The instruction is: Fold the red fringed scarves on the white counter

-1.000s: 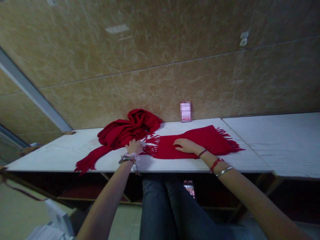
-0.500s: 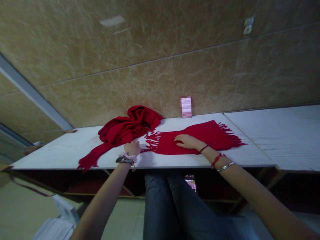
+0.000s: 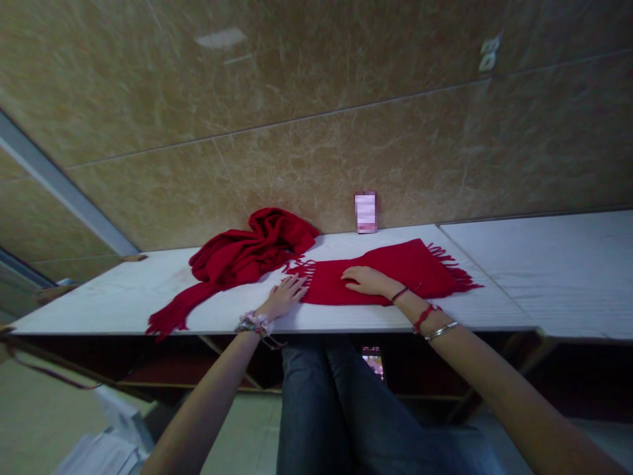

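Observation:
A folded red scarf (image 3: 395, 269) with fringed ends lies flat on the white tabletop (image 3: 208, 316). My right hand (image 3: 368, 280) rests open on its middle, fingers laid on the cloth. At the scarf's left end, my left hand (image 3: 283, 297) lies with fingers stretched out over the fringe, partly covering it. Behind and left of that hand, a second red cloth (image 3: 237, 254), bunched up and fringed at its near left end, sits against the wall. Whether it joins the flat scarf cannot be made out.
A phone (image 3: 366, 212) with a blurred screen leans upright against the tiled wall (image 3: 316, 158). Another phone (image 3: 374, 365) is below the table edge, by my legs (image 3: 316, 396). White papers (image 3: 103, 452) are at the lower left. Dark open shelves run under the tabletop.
My left hand has moved right from beside the fringe onto it, and its curled fingers have spread out. My right hand stays in place on the scarf.

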Available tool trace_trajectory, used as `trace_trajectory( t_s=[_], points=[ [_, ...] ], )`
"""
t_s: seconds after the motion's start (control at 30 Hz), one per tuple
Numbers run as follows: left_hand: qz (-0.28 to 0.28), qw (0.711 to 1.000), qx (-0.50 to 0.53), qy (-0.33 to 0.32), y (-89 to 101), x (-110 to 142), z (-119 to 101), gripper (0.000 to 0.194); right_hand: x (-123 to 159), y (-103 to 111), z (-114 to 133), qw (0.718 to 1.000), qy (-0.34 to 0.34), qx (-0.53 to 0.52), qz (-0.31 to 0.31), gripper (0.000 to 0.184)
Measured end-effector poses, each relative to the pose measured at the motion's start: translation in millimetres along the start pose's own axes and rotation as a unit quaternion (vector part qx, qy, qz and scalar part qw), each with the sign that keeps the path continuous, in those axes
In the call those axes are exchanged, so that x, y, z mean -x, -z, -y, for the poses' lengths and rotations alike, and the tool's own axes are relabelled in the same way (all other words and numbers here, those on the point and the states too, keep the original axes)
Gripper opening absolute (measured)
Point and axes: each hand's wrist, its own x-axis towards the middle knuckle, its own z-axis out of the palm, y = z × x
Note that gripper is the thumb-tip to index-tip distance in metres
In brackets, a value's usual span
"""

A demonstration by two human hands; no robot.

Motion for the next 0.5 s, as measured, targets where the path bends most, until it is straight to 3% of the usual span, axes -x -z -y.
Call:
trace_trajectory(
  t_s=[0.13, 0.2, 0.27, 0.33, 0.43, 0.5],
  points=[
    [-0.029, 0.989, -0.01, 0.146, 8.8, 8.5, 36.7, 0.039, 0.0, 0.5, -0.6, 1.0, 0.0, 0.0, -0.001, 0.032],
    [-0.089, 0.984, -0.008, 0.151, 17.1, 9.4, 41.3, 0.04, 0.0, 0.1, -1.3, 1.0, 0.0, -0.002, 0.0, 0.031],
    [-0.16, 0.983, 0.009, 0.094, 22.8, 6.6, 32.7, 0.037, -0.1, -0.8, -2.2, 1.0, 0.0, -0.004, -0.001, 0.031],
    [-0.193, 0.98, 0.041, 0.006, 23.8, 1.5, 14.3, 0.03, -0.2, -2.0, -2.9, 1.0, 0.0, -0.002, -0.004, 0.031],
    [-0.125, 0.983, 0.07, -0.119, 19.1, -5.8, -16.6, 0.019, -0.1, -2.9, -3.1, 1.0, 0.002, 0.001, -0.008, 0.031],
    [-0.09, 0.987, 0.041, -0.128, 16.3, -7.7, -30.6, 0.018, 0.1, -2.6, -2.6, 1.0, 0.003, 0.003, -0.006, 0.032]
  ],
)
